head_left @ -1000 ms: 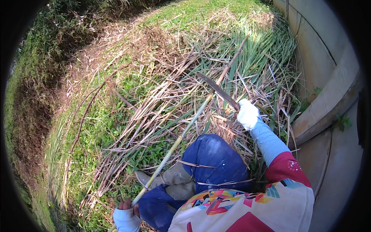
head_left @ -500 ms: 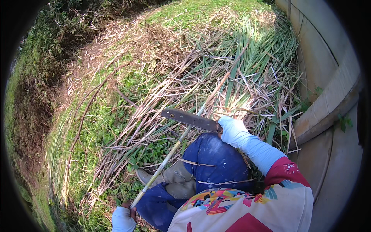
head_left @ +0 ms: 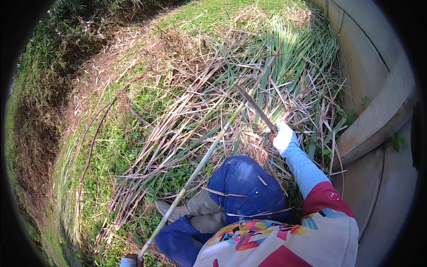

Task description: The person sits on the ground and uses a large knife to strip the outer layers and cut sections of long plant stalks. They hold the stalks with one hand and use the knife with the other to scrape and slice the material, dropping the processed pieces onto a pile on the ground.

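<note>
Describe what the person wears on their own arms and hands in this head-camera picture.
The right hand wears a white glove, and a light blue sleeve runs up the forearm into a red cuff of a cream top with multicoloured patches. The left hand shows only at the lower edge, with a pale cuff at its wrist.

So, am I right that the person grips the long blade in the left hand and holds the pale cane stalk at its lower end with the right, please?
Not quite: the hands are swapped. In the head view the gloved right hand grips the long blade, which points up and to the left over the cut grass, and the left hand holds the pale cane stalk at its lower end.
</note>
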Demonstrator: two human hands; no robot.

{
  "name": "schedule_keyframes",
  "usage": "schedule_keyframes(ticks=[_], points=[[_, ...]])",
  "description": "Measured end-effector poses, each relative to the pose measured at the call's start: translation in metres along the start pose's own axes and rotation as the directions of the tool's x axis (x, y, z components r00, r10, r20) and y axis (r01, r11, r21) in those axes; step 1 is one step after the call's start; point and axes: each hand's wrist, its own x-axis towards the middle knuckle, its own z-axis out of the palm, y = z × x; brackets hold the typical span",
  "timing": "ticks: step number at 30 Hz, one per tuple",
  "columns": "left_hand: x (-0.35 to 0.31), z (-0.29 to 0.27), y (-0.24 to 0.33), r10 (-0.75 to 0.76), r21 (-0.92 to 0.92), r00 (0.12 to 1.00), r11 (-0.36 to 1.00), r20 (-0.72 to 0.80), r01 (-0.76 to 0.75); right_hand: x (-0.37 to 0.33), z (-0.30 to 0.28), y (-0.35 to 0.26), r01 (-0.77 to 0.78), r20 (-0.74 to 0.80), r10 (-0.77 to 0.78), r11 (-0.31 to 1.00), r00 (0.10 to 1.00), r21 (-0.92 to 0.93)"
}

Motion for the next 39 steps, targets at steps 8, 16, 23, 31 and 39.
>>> schedule_keyframes(ticks=[8, 16, 23, 31, 39], points=[[0.0, 0.007, -0.006, 0.055, 0.119, 0.996, 0.992, -0.065, -0.047, -0.061, 0.002, -0.079, 0.51, 0.264, -0.479, 0.858, 0.837, -0.059], [-0.015, 0.01, -0.03, 0.017, 0.133, 0.998, 0.991, -0.054, -0.01, 0.096, -0.01, -0.018, -0.175, -0.055, 0.168, 0.972, 0.984, -0.159], [-0.015, 0.013, -0.043, -0.019, 0.116, 1.0, 0.993, 0.017, 0.016, 0.036, -0.003, -0.013, -0.04, -0.089, 0.052, 0.99, 0.995, 0.134], [-0.006, 0.017, -0.043, 0.034, 0.194, 0.994, 0.981, -0.103, -0.013, -0.079, 0.009, -0.099, 0.623, 0.339, -0.598, 0.781, 0.727, 0.042], [-0.024, 0.016, -0.056, 0.049, 0.266, 0.989, 0.964, -0.141, -0.01, 0.061, -0.033, -0.076, -0.057, 0.129, 0.092, 0.967, 0.987, -0.249]])
